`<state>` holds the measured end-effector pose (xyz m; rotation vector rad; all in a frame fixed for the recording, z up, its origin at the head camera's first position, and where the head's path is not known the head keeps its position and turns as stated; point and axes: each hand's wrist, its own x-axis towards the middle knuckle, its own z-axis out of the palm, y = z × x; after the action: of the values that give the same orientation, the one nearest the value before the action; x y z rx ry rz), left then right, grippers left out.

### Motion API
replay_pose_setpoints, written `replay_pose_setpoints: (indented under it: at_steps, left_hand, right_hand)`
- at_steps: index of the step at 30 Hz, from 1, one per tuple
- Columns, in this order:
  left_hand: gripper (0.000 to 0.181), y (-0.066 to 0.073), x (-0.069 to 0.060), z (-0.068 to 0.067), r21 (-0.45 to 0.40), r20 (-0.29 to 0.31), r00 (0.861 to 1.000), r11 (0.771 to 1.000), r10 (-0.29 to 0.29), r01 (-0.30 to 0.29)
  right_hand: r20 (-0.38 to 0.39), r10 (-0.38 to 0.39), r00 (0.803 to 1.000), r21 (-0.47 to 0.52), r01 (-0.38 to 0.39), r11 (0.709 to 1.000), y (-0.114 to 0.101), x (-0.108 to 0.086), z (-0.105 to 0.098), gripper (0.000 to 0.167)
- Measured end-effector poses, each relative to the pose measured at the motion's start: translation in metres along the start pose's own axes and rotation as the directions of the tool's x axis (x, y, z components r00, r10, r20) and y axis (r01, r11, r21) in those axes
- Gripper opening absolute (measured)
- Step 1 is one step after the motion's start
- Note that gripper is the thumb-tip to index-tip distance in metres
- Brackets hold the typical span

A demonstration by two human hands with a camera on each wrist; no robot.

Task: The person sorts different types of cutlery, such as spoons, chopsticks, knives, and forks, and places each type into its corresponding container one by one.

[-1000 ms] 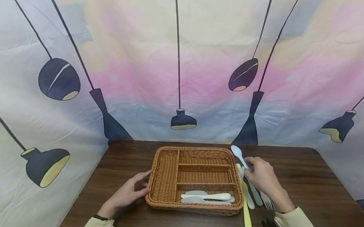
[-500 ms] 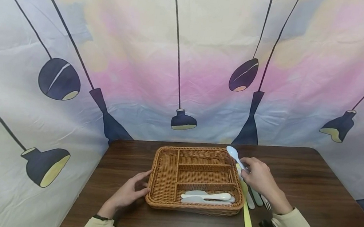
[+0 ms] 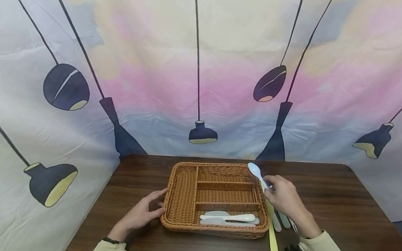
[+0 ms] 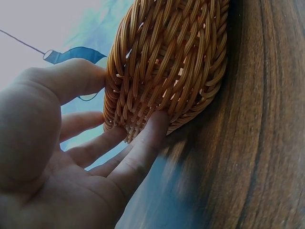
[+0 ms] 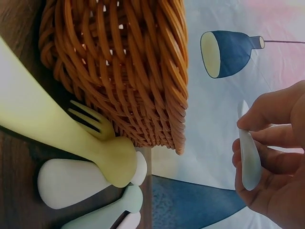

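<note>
low and right of centre in the head view, the right hand [image 3: 285, 196] pinches the handle of the pale spoon [image 3: 255, 171], whose bowl shows at the upper right corner of the wicker basket [image 3: 183, 196]. towards the lower left, the left hand [image 3: 143, 213] touches the basket's left end, fingers loosely extended, not clasping. the spoon looks light, stiff and smooth, probably slightly slippery but not fragile, best pinched mid-handle.
</note>
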<state>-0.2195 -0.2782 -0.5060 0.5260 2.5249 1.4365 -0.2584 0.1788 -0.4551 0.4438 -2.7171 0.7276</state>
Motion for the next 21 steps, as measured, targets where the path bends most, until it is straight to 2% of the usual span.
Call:
replay_pose_setpoints:
  at_steps: [15,21]
  left_hand:
    - [0.067,0.0023,-0.0020,-0.0004,-0.017,0.004,1.000,1.000,-0.008,0.008]
    - [0.067,0.0003,0.0003,-0.0003,0.008,0.001,1.000,1.000,-0.001,0.001]
  right_hand:
    - [-0.004,-0.034,0.999,-0.011,0.034,0.999,0.0009,-0.0016,0.0077,0.031]
    - [0.009,-0.051,0.999,0.020,0.050,0.999,-0.0017,0.0004,0.0090,0.030]
